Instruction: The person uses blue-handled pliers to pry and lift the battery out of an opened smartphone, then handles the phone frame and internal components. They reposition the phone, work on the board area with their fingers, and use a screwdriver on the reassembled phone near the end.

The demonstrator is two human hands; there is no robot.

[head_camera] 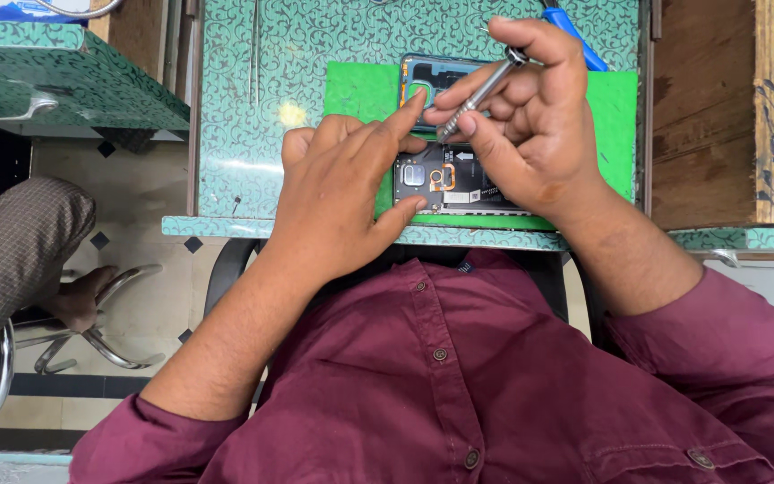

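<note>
The right hand (pixel 530 125) has its grip closed around a slim metal screwdriver (pixel 479 93), thumb and fingers pinching the shaft, with the forefinger curled over the top end. The tool slants down and to the left, and its tip sits just above the opened smartphone (pixel 448 179), near the orange ring around the fingerprint part. The left hand (pixel 347 193) holds nothing in a closed grip: its palm lies flat along the phone's left side, the thumb presses against the lower left corner of the phone, and the forefinger stretches up to touch the detached back cover (pixel 436 76), close to the screwdriver tip.

The phone lies back-up with its dark inner boards, camera module and metal shields exposed. The back cover, a teal frame with a camera cut-out, lies just beyond the phone, partly hidden by the right hand. Both rest on a green mat (pixel 356 90) set on the table (pixel 244 134), which has a teal patterned top. A blue-handled tool (pixel 575 36) lies behind the right hand. A wooden box (pixel 705 116) stands at the right edge. To the left, beyond the table, another person's trousered leg (pixel 11 251) and bare foot rest on a stool's chrome frame (pixel 100 341)
</note>
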